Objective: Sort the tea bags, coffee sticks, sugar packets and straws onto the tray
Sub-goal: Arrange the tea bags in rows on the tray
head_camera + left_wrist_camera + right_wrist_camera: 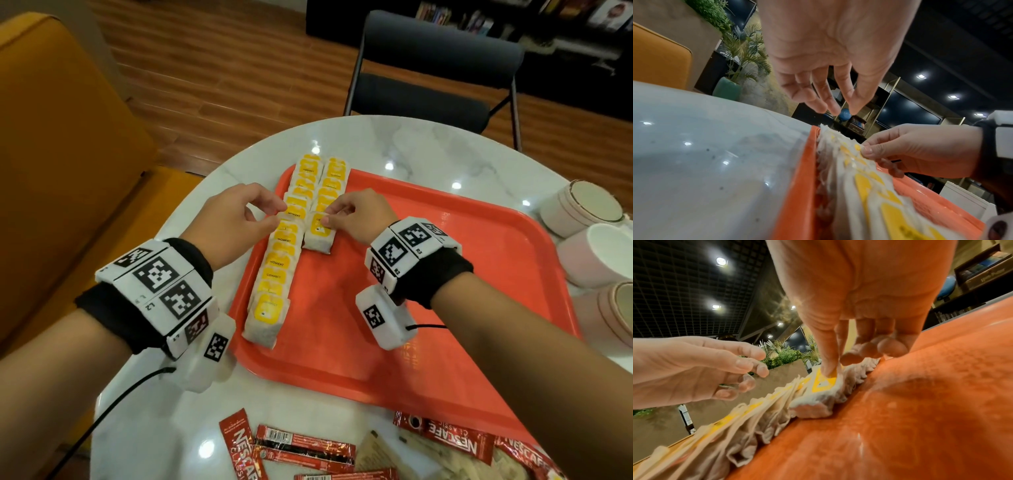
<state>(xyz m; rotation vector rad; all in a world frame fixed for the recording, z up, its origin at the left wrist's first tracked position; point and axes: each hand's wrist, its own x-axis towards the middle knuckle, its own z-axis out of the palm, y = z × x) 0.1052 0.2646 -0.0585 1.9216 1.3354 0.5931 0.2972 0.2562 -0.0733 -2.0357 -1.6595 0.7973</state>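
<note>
Tea bags (274, 274) lie in two overlapping rows along the tray's (445, 274) 9 o'clock rim; its 3 o'clock half is bare. Right hand (363, 219) pinches the nearest right-row bag; left hand (226, 222) hovers, fingers loosely curled, apart. Coffee sticks (305, 445) lie off-tray at 6 o'clock.

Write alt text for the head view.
Two hands arrange yellow-labelled tea bags in two rows along the left side of an orange tray; the right hand pinches one bag, the left hand hovers beside. Red coffee sticks lie on the white table.
</note>
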